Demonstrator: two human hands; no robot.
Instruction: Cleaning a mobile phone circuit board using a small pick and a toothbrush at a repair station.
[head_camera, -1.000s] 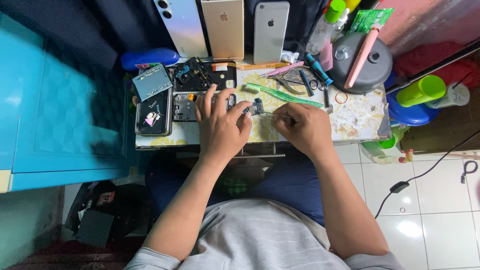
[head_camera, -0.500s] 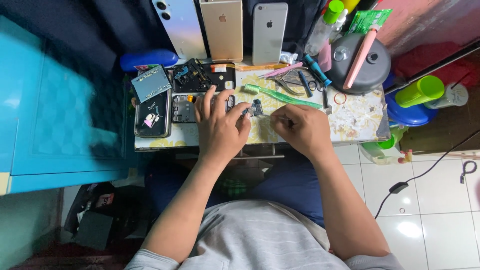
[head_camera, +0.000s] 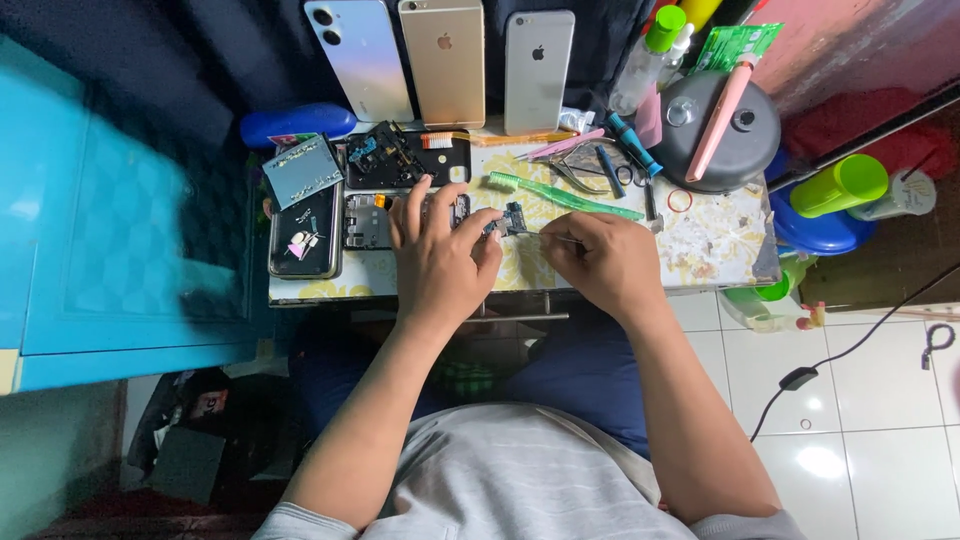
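1. Head view: left hand (head_camera: 440, 262) pinches small circuit part (head_camera: 514, 219) at table (head_camera: 720, 245) centre.
2. Right hand (head_camera: 600, 262) fingers pinch thin tweezers (head_camera: 553, 236), tip on part.
3. Opened phone (head_camera: 375, 220) at 9 o'clock of part, w/ internals exposed; reassembly left.

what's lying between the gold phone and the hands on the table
In the head view, a green toothbrush lies on the table between the gold phone and the right hand; the left hand covers an opened phone.
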